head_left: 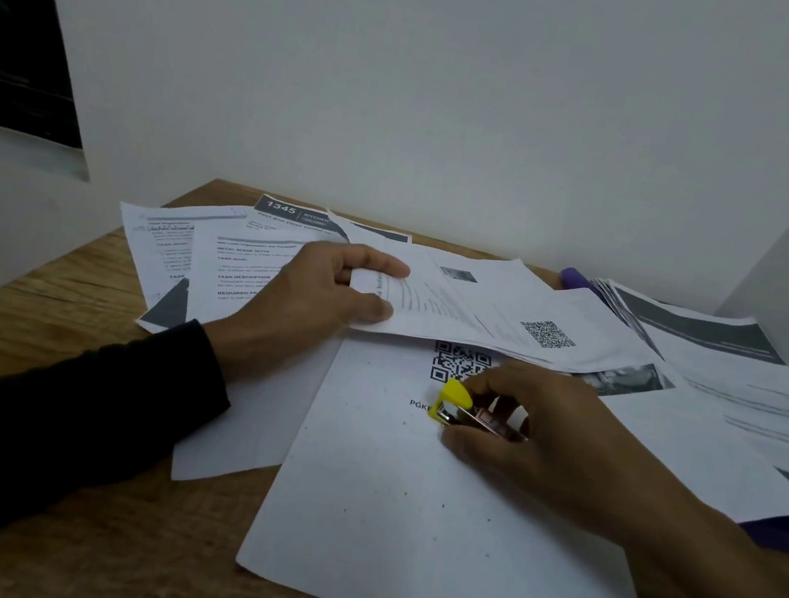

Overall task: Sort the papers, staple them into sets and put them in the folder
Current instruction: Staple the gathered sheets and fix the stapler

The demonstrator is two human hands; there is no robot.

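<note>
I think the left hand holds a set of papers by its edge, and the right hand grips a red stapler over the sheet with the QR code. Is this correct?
Not quite: the stapler is yellow, not red, as the head view shows. The rest stands: the left hand holds a set of papers by its edge, and the right hand grips the stapler over the sheet with the QR code.

Two hands: left hand (318, 288), right hand (560, 438). One stapler (456, 405), yellow-tipped. One purple folder (575, 277), mostly covered. One wooden table (67, 379). Loose printed papers (404, 503) overlap heavily; exact count cannot be told, well over six.
</note>
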